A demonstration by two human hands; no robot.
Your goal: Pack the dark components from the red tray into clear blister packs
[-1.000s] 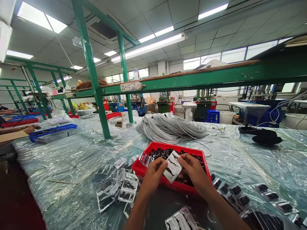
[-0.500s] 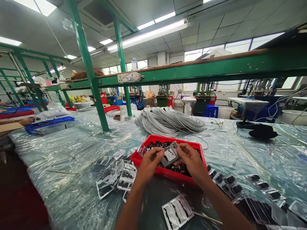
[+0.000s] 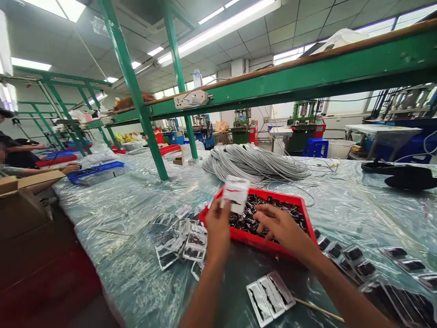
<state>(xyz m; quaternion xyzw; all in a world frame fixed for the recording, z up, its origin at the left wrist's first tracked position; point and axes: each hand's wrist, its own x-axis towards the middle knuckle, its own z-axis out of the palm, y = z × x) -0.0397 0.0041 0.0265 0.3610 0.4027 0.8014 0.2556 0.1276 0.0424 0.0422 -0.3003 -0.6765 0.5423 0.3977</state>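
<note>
My left hand grips a thin silver-white panel by its lower left edge and holds it upright over a red bin. Dark ragged slits run across the panel. To its right, my right hand hovers above the bin with its fingers apart, and nothing shows in them. Small black shiny parts fill the bin. A similar panel with dark slits lies in front of it. On the left is a loose pile of such panels.
Clear trays with black pieces lie at the right. A coil of grey cable sits behind the bin, below a green shelf beam. A thin stick is near the front. At far left, another person's hand reaches toward a blue tray.
My right hand has let go of the panel and moved off to the right. My left hand has raised and turned it upright. The view has swung left.
</note>
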